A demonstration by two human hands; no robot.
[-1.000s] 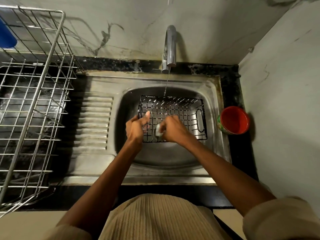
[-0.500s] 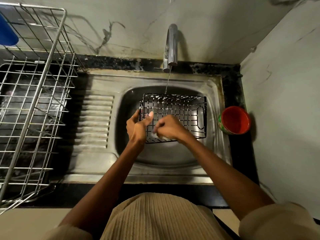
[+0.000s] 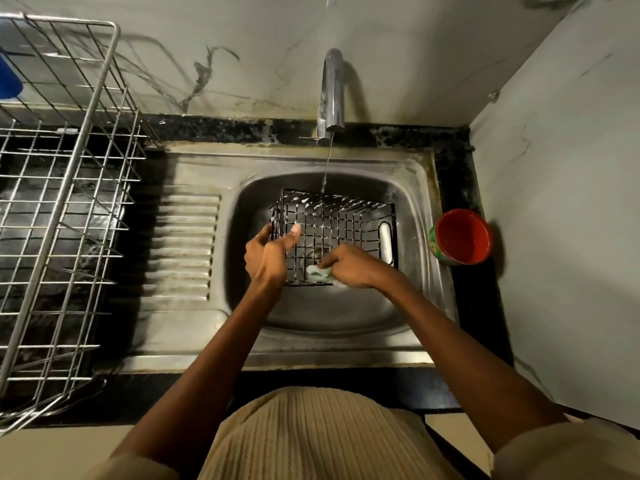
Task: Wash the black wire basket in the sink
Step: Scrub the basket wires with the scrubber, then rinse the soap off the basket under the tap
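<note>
1. A red cup [image 3: 462, 237] with a green patterned outside is seen upright on the black counter [image 3: 460, 161], just right of the steel surround.
2. A chrome dish rack [image 3: 65, 209] is placed on the counter at the left, its tall wire back leaning toward the wall.
3. A blue object [image 3: 8, 79], cut off by the frame edge, is glimpsed behind the rack's upper wires.
4. Pale marbled wall [image 3: 242, 46] with dark veins is seen behind the counter and at the right.
5. A ribbed beige garment [image 3: 311, 434] fills the bottom edge.
</note>
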